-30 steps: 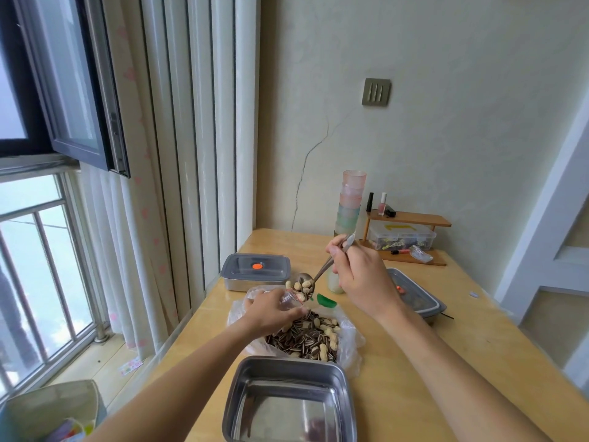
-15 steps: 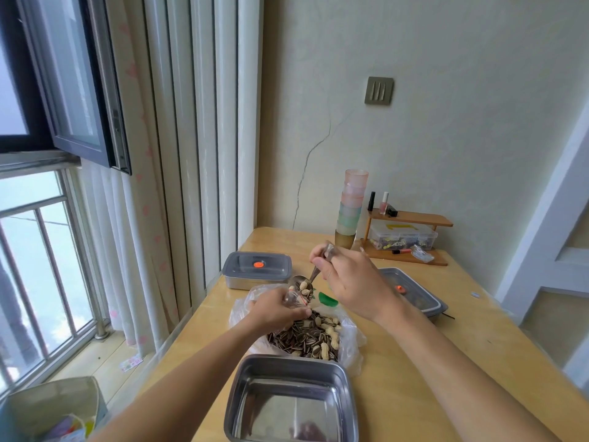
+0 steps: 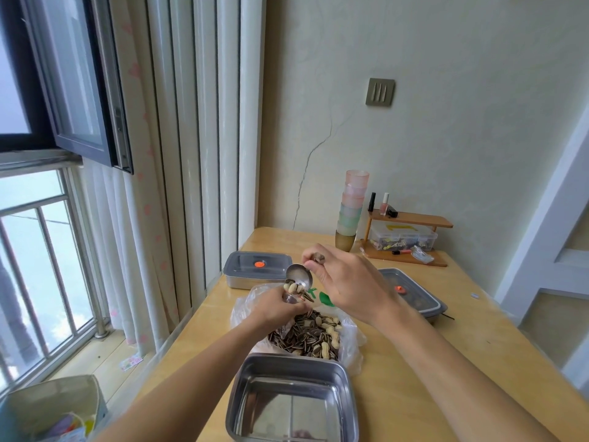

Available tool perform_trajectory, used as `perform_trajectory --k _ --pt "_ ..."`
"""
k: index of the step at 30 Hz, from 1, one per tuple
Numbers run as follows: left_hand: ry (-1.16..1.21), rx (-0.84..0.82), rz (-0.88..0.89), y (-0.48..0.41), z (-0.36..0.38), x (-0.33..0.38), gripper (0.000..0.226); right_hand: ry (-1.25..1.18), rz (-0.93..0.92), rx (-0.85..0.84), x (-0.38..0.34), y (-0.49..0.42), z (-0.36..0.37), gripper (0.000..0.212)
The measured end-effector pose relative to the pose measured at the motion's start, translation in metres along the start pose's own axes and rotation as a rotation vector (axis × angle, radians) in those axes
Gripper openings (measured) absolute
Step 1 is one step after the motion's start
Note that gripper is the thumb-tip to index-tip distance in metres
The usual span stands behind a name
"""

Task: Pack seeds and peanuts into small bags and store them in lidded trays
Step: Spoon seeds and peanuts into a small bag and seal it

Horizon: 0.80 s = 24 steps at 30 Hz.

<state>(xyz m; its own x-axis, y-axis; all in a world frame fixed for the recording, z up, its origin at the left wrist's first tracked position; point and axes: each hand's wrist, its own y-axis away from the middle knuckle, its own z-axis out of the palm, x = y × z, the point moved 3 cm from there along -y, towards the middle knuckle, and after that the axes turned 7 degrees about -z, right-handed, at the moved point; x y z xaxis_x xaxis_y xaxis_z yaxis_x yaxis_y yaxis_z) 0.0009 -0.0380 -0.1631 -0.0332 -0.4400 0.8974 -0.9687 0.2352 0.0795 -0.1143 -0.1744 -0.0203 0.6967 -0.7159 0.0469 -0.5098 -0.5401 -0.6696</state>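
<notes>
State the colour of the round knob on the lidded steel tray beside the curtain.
Orange round knob, seen best in the head view.

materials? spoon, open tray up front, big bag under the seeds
Spoon: metal, probably stainless. The polished bowl throws bright highlights.
Open tray: looks like stainless steel with a smooth, semi-mirror finish. Its floor reflects light.
Big bag: thin clear plastic film, wrinkled and glossy. The table shows through it.

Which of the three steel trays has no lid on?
The square stainless-steel tray nearest the camera, which is uncovered; the far-left tray and the right-hand tray carry grey lids with orange spots.
</notes>
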Motion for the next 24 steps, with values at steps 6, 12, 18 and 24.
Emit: perform_trajectory --k 6,12,18,24 --pt "0.048 -0.004 0.003 0.002 -0.002 0.0 0.032 -0.058 0.052 0.076 0.0 0.001 -0.003 0.03" --pt "0.059 -0.007 0.003 0.006 -0.006 -0.003 0.037 -0.09 0.101 0.076 0.004 0.004 0.0 0.031" --pt "0.031 -0.051 0.05 0.014 -0.009 -0.006 0.035 -0.165 0.169 0.097 0.01 0.006 0.003 0.026" --pt "-0.074 -0.03 0.082 0.022 -0.016 -0.008 0.029 -0.137 0.51 0.326 0.04 0.019 -0.009 0.031"
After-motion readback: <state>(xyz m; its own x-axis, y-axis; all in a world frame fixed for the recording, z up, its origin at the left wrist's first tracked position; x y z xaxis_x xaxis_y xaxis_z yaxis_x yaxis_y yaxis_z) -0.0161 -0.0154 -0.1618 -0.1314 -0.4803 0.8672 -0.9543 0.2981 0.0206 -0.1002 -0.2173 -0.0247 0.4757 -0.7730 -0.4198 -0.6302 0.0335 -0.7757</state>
